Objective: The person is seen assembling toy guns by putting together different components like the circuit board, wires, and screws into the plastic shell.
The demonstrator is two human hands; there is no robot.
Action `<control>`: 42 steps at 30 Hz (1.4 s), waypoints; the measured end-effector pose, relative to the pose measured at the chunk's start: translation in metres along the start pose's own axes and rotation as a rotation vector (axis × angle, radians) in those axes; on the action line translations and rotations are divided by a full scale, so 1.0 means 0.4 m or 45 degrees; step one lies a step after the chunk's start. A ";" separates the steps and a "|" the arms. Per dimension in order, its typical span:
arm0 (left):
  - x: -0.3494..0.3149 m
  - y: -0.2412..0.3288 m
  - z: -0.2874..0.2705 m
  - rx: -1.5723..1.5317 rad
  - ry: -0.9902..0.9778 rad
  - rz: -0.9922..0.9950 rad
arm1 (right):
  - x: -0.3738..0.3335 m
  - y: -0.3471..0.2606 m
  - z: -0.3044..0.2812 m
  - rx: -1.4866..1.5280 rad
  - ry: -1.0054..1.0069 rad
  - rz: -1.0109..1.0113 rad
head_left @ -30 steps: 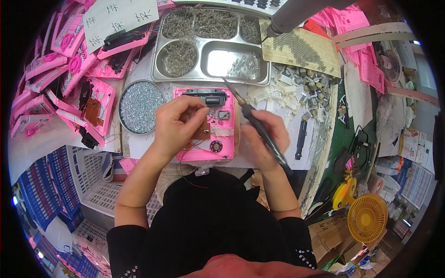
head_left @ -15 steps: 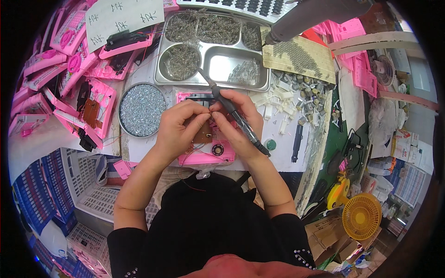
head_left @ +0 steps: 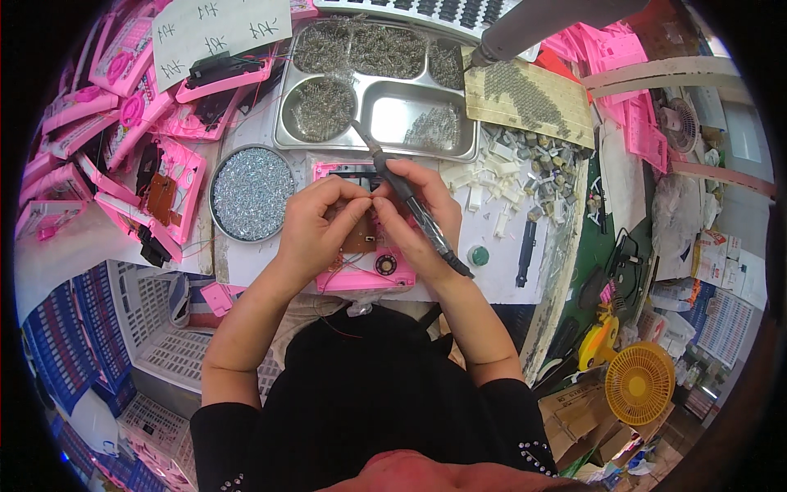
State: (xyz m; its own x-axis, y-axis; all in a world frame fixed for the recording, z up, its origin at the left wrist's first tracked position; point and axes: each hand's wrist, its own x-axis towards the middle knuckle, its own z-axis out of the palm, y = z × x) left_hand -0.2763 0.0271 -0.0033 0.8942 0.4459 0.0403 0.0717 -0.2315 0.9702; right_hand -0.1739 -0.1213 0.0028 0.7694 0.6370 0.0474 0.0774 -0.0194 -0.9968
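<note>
My left hand (head_left: pixel 316 225) is closed in a pinch, its thumb and finger meeting those of my right hand; whatever small thing they grip is too small to make out. In my right hand (head_left: pixel 425 220) rests a black soldering iron (head_left: pixel 420 215), held across the palm with its metal tip pointing up toward the steel tray. Beneath both hands lies an open pink plastic housing (head_left: pixel 361 280) with a brown circuit board (head_left: pixel 359 239), a round black speaker (head_left: pixel 385 262) and thin wires. My fingers hide part of the board.
A compartmented steel tray (head_left: pixel 377 153) of springs stands beyond my hands. Left of them are a round dish (head_left: pixel 252 238) of screws and piled pink housings (head_left: pixel 176 193). White and grey small parts (head_left: pixel 512 176), a green cap (head_left: pixel 478 255) and a black strip (head_left: pixel 526 254) lie right.
My right hand and the soldering iron have shifted slightly to the left. Both hands stay pinched together above the pink housing.
</note>
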 end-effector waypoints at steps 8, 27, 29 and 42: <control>0.004 -0.001 -0.005 0.064 -0.027 0.024 | 0.006 0.008 0.005 0.050 -0.011 -0.024; 0.011 0.026 -0.014 0.265 -0.038 0.045 | -0.042 0.005 -0.077 -0.280 0.114 -0.463; 0.007 0.020 -0.005 0.278 -0.030 0.053 | -0.055 -0.015 -0.118 -0.360 0.098 -0.457; 0.011 0.012 0.008 0.387 -0.011 0.126 | -0.118 -0.010 -0.171 -0.447 -0.091 -0.563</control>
State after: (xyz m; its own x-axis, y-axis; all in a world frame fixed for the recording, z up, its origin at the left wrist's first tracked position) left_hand -0.2707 0.0249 0.0007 0.9071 0.4012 0.1274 0.1121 -0.5219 0.8456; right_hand -0.1671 -0.2040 0.0088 0.5720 0.6932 0.4384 0.5978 0.0136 -0.8016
